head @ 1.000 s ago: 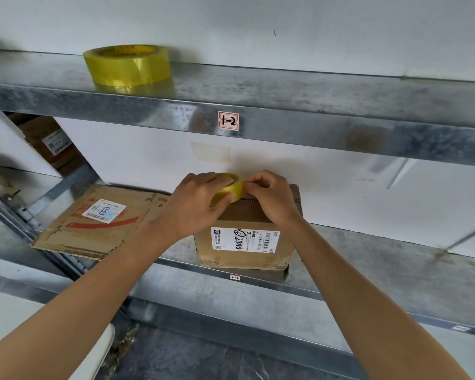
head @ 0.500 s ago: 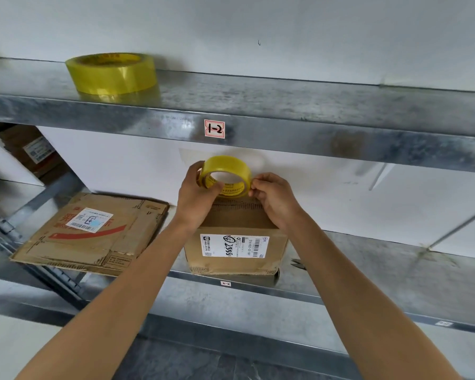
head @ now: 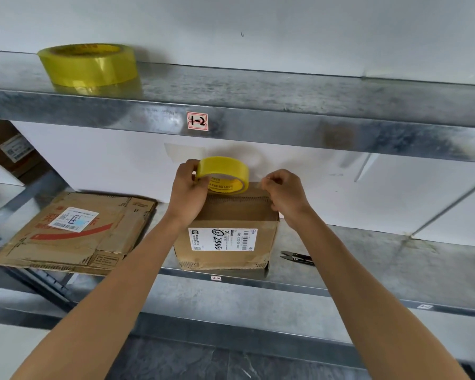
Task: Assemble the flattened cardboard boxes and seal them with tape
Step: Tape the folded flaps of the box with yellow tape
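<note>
Head view: a small brown cardboard box [head: 231, 212] stands on the middle metal shelf [head: 368, 259] at its front edge. Its near face carries a white printed label with a barcode and a handwritten black number, and the lower edge looks creased and worn.

Just above the box's far top edge, the left hand [head: 188, 193] grips a yellow tape roll [head: 225, 167], fingers curled round its left side. The roll is tilted so that printing inside its core shows. A short, pale tape strip [head: 255, 183] runs from the roll to the right hand [head: 284, 194], whose curled fingers pinch its end over the box's far right corner.

Left of the box a flattened cardboard box [head: 77, 234] lies on the same shelf, with a white label and red printing. Right of the box lie small black snips [head: 296, 257]. Above the box and to the left, a second, larger yellow roll [head: 89, 65] sits flat on the upper shelf [head: 285, 119].
</note>
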